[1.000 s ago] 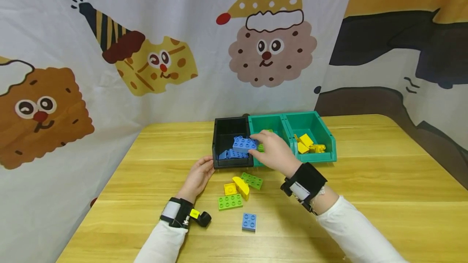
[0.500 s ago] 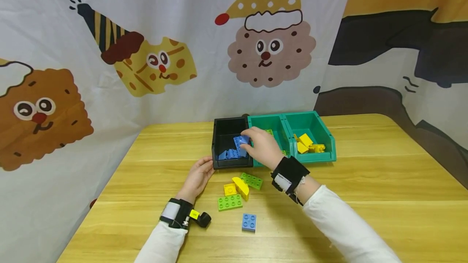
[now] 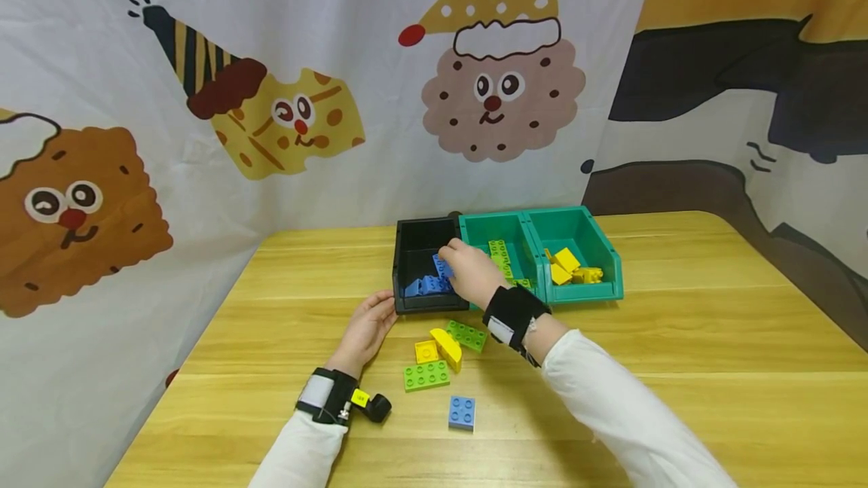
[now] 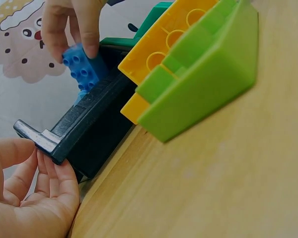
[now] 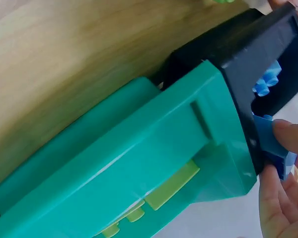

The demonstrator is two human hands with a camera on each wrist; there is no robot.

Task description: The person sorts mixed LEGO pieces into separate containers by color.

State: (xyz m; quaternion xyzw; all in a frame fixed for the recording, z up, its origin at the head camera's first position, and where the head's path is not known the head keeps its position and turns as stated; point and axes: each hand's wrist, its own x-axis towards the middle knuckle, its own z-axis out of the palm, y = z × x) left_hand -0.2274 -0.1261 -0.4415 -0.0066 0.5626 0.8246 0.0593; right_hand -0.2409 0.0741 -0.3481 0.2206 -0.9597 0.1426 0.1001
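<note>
My right hand (image 3: 475, 273) is down in the black bin (image 3: 398, 254), its thumb and fingers pinching a studded blue toy brick (image 4: 82, 69). In the right wrist view the held brick (image 5: 270, 136) is close inside the wall beside the green bin. More blue bricks (image 3: 426, 287) lie in the front of the black bin. My left hand (image 3: 366, 326) holds that bin's front left corner, thumb at the rim and fingers against the outside, as the left wrist view shows.
To the right stand two green bins, one with green bricks (image 3: 500, 251), the other with yellow bricks (image 3: 568, 262). Before the bins lie green bricks (image 3: 426, 376), a yellow curved brick (image 3: 447, 349), a yellow square brick (image 3: 426, 351) and a blue square brick (image 3: 462, 413). A printed cloth (image 3: 380, 187) hangs behind.
My right hand has moved left and down into the black bin with the blue brick, which has turned from lying sideways. The left hand stays at the bin's corner.
</note>
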